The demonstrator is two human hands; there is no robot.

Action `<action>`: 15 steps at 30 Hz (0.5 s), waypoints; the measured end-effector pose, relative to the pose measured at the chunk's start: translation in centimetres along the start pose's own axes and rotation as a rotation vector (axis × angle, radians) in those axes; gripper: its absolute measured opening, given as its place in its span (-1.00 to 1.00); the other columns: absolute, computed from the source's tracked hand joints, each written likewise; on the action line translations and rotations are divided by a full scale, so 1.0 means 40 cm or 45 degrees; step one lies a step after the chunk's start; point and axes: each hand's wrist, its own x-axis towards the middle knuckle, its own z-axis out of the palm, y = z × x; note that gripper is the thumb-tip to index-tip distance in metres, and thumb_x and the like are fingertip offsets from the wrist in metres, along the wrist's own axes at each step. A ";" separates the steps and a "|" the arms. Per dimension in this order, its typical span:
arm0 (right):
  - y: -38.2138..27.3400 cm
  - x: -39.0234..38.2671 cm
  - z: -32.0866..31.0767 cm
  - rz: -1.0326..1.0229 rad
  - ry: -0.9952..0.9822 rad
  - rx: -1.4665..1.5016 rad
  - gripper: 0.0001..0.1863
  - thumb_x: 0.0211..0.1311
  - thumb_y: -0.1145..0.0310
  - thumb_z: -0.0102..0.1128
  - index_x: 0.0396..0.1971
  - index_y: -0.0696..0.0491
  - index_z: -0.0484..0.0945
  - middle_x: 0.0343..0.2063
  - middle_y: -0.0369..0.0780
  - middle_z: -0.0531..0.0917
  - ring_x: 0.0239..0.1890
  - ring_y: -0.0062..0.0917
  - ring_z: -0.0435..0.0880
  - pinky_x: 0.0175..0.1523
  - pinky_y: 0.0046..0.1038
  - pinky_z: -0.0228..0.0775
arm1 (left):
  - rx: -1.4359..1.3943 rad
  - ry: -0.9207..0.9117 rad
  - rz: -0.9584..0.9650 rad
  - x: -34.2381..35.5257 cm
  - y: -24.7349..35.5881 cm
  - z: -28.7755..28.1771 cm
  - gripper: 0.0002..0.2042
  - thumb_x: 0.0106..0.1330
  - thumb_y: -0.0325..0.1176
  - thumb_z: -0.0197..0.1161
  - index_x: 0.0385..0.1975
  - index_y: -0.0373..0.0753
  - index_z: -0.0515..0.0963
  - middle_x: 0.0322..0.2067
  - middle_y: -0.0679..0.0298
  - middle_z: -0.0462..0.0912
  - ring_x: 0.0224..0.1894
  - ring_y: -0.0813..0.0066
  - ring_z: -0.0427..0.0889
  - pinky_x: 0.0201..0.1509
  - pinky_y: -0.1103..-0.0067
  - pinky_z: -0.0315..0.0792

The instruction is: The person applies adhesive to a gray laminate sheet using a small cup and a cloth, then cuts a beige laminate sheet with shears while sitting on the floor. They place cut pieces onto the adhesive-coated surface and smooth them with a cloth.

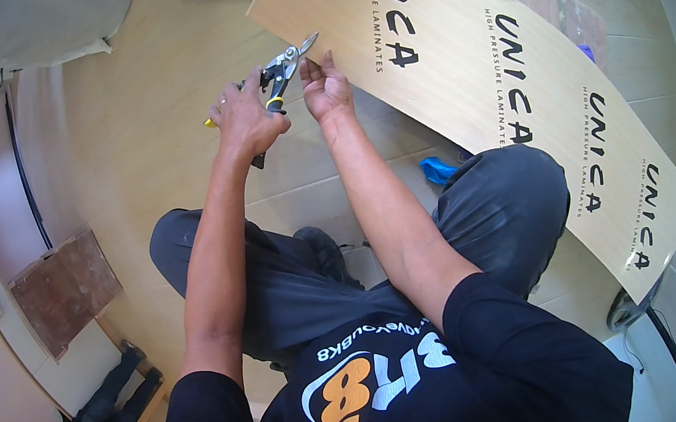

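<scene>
1. Gripping the snips just above the middle of the frame, the left hand has its fingers curled tight around the dark, yellow-trimmed handles; a firm squeeze from the whole hand, not just the fingertips, should give the cleanest bite.
2. Short silver blades stand slightly apart, pointing toward the upper right at the near edge of the laminate sheet. Seating that edge deep in the throat of the blades, rather than at the tips, looks wise.
3. Pinched on the sheet's edge just beside the blades, the right hand has thumb and fingers closed on the thin material. Holding so near steadies the edge, yet the fingertips sit close to the cutting line and should stay clear of it.
4. Long and wood-coloured, with dark lettering, the sheet bows from the top centre down to the lower right, passing over the person's right knee. That knee can bear the weight so the sheet does not twist at the cut.
5. Pale floor lies beneath; a brown board rests at the left.
</scene>
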 end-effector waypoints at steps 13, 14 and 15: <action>0.017 -0.006 -0.013 -0.061 -0.046 -0.059 -0.69 0.35 0.39 0.34 0.05 -0.06 0.54 -0.14 -0.29 0.73 -0.13 -0.47 0.73 0.03 -0.38 0.60 | 0.004 -0.129 -0.250 -0.013 0.066 0.037 0.01 -0.27 -0.17 0.47 0.41 -0.18 0.31 0.08 -0.14 0.53 0.23 -0.10 0.48 0.30 0.10 0.33; 0.017 -0.002 -0.017 -0.066 -0.036 -0.073 -0.69 0.35 0.39 0.34 0.05 -0.05 0.54 -0.14 -0.28 0.74 -0.13 -0.47 0.74 0.02 -0.38 0.61 | 0.039 -0.094 -0.225 -0.013 0.066 0.038 0.03 -0.25 -0.13 0.49 0.42 -0.15 0.28 0.08 -0.17 0.51 0.24 -0.14 0.47 0.31 0.10 0.31; 0.017 0.004 -0.020 -0.046 -0.048 -0.056 -0.69 0.35 0.40 0.34 0.05 -0.04 0.54 -0.14 -0.28 0.74 -0.13 -0.46 0.74 0.01 -0.38 0.61 | 0.065 -0.050 -0.177 -0.013 0.065 0.037 0.02 -0.24 -0.12 0.50 0.41 -0.15 0.30 0.08 -0.17 0.52 0.23 -0.14 0.48 0.31 0.09 0.32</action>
